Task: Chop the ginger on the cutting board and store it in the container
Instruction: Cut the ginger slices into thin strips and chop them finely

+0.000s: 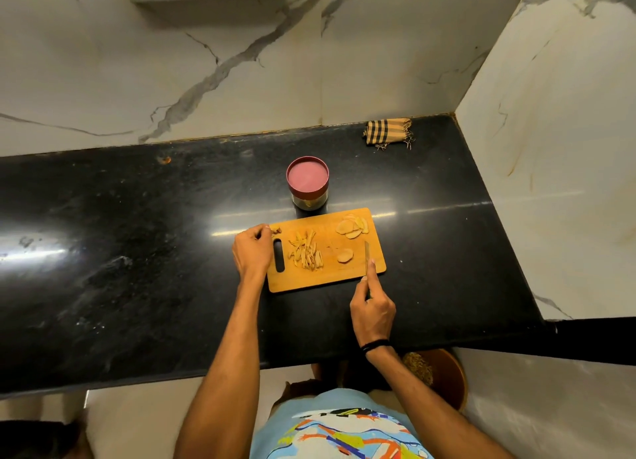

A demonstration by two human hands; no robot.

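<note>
Slippage threatens: your right hand (373, 307) grips the slim steel knife (367, 257), your left hand (253, 248) curls, hold unclear, beside the rectangular wooden cutting board (327, 279), leaving its pale ginger slices (352, 228) unsteadied.

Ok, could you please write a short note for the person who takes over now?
Left hand: fingers curled at the cutting board's left end, beside a small ginger bit; grip unclear.
Right hand: holds the knife, blade over the board's right side.
Done: ginger strips heaped mid-board.
Left: chop the ginger slices at the far right corner and near the knife; open the lidded container behind the board, fill it.
</note>
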